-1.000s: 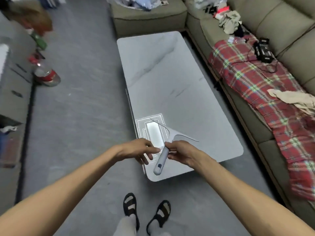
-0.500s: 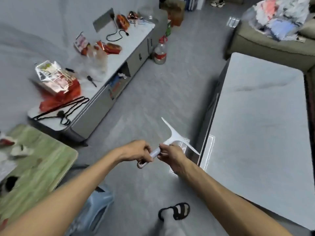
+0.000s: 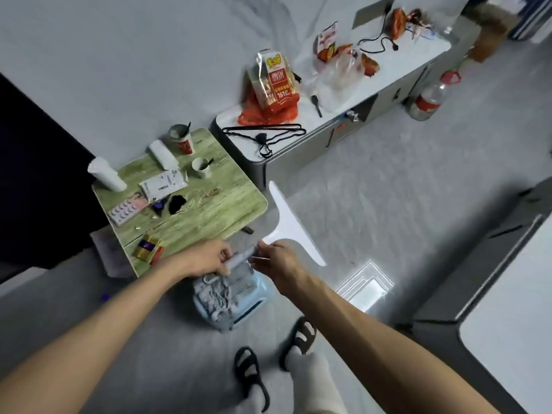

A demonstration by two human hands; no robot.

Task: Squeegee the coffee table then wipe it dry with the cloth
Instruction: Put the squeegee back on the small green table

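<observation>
home living room | coffee table [image 3: 513, 339] | low cabinet [image 3: 298, 150] | snack-littered folding table [image 3: 209, 210]

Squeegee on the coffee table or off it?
Off it. Left hand and right hand grip the squeegee by its handle over the floor, clear of the coffee table at right.

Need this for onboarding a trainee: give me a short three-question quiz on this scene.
1. True or false: the squeegee rests on the coffee table.
2. What lies just below the hands? A) a grey cloth in a blue tub; B) a sponge; C) a broom.
3. Which hand holds the squeegee: left hand, right hand, or both?

Key: 1 false, it is held in the air over the floor; 2 A; 3 both.
</observation>
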